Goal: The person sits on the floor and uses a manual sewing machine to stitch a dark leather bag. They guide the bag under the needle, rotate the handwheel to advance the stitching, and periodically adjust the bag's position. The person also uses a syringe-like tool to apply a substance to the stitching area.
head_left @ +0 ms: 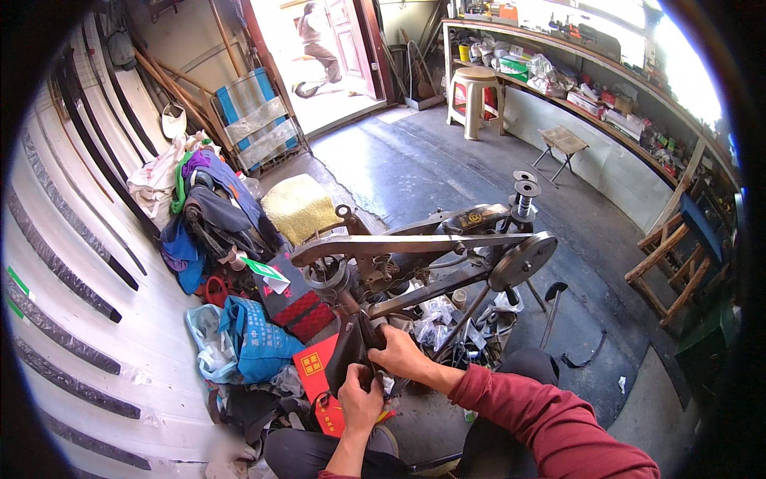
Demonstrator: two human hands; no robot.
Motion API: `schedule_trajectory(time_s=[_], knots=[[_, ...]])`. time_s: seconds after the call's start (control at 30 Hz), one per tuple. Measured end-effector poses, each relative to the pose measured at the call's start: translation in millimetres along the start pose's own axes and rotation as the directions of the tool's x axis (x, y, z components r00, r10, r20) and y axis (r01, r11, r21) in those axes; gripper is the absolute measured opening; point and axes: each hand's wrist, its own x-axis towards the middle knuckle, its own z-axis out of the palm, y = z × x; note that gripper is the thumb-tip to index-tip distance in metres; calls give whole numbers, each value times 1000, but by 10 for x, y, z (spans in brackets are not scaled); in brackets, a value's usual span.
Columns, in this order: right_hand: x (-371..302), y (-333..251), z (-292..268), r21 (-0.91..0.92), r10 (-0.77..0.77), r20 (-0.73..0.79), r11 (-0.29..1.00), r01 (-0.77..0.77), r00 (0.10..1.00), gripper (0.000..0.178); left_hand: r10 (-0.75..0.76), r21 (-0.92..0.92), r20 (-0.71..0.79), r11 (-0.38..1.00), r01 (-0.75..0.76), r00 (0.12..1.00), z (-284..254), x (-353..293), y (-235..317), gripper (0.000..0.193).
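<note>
The left hand [361, 399] is gripping the lower edge of a dark, stiff piece of leather [349, 351], fingers curled shut around it; the right hand [403, 354] is pinching the same piece from the other side. The leather is sitting just under the head of a grey metal long-arm cobbler's stitching machine [423, 255]; blue cloth bags [251, 335] are lying to its left.

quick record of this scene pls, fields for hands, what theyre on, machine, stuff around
left hand: grips the lower edge of a dark leather piece
right hand: pinches the same piece from the right
machine: hand-crank stitcher, wheel on the right, just beyond the hands
left of hands: red packet, blue bag
behind: yellow cushion, white stool
</note>
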Motion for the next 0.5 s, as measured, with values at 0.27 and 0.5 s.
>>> schedule_trajectory(time_s=[0.27, 0.5], knots=[[-54, -11, -7, 33, -2, -34, 999, 3, 999, 34, 1, -30, 5, 1000, -1, 1000, -2, 10, -44, 19], [-26, -5, -31, 97, 5, -52, 995, 0, 999, 37, -33, -49, 19, 998, 34, 999, -25, 10, 49, 16]])
